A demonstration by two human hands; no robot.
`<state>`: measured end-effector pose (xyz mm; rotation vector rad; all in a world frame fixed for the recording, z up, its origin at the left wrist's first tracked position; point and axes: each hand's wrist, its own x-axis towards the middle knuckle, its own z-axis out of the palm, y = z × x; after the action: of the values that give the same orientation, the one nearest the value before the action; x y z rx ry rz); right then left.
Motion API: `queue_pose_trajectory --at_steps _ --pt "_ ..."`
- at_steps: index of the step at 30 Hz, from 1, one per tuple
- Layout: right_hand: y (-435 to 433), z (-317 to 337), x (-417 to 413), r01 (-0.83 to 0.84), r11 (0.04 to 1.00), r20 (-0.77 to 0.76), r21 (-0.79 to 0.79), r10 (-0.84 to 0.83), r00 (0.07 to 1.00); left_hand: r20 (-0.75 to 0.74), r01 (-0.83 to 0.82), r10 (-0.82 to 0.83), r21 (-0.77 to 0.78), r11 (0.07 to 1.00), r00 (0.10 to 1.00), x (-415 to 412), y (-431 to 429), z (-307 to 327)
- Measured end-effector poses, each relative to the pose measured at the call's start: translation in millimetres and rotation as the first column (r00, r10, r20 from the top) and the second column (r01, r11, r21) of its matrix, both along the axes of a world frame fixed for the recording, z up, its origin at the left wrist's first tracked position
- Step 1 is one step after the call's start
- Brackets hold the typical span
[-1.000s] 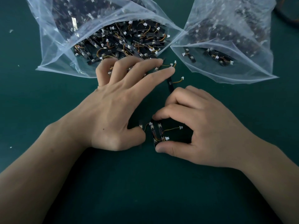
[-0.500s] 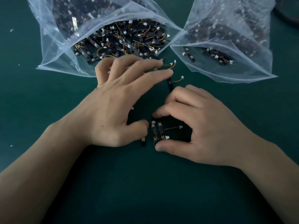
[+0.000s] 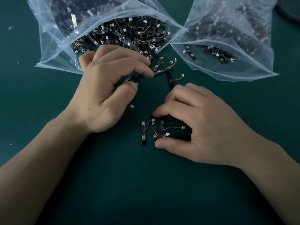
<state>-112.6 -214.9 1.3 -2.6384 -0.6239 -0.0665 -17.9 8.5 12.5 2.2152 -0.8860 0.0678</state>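
Nearest to me, the dull green mat [image 3: 146, 192] is lying flat and matte under both forearms, which are running off the bottom edge. My right hand [image 3: 203, 125] is curling low over the mat, with thumb and forefinger pinching a small stack of boards [image 3: 156, 131] by its two ends. These are thin black strips, each carrying pale square buttons, a fine orange-and-yellow lead and a white plug. Just to the stack's left a lone board [image 3: 143, 133] is lying flat, its wire reaching the stack. Any printing on them is showing too small to read. Farther out, my left hand [image 3: 105, 88] is closing thumb against bent fingers on a dark strip [image 3: 129, 77], too blurred to make out, and a white connector [image 3: 132, 106] is dangling under the palm. Beyond its fingertips, loose boards [image 3: 162, 65] are spilling from the mouth of the left bag [image 3: 53, 51], crinkled clear plastic holding a tangle of them. The right bag [image 3: 243, 69] is lying alongside, its contents clouding behind the film and its top cut off.
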Motion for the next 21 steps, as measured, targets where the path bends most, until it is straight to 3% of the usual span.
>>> queue_pose_trajectory --at_steps 4,7,11,14,18,21 --pt "-1 0 1 -0.001 1.0 0.006 0.02 0.001 1.0 0.033 -0.028 0.03 -0.051 0.998 0.999 1 2 -2" --pt "-4 0 1 0.02 0.989 -0.008 0.148 -0.019 1.0 0.133 -0.036 0.049 -0.095 0.995 0.99 5 6 -4" --pt "-11 -2 4 0.18 0.938 0.087 0.296 -0.214 0.973 0.21 -0.03 0.042 -0.062 0.998 0.977 13 11 -6" --pt "-17 -5 9 0.304 0.927 0.118 0.217 -0.334 0.935 0.21 -0.063 0.062 -0.003 0.998 0.976 15 10 -8" --pt "-18 -11 14 0.367 0.928 0.084 0.067 -0.372 0.925 0.207 -0.091 0.083 0.027 0.995 0.975 12 9 -10" --pt "-17 -11 16 0.389 0.919 0.077 0.057 -0.393 0.916 0.201 -0.141 0.134 0.024 0.99 0.971 9 14 -11"
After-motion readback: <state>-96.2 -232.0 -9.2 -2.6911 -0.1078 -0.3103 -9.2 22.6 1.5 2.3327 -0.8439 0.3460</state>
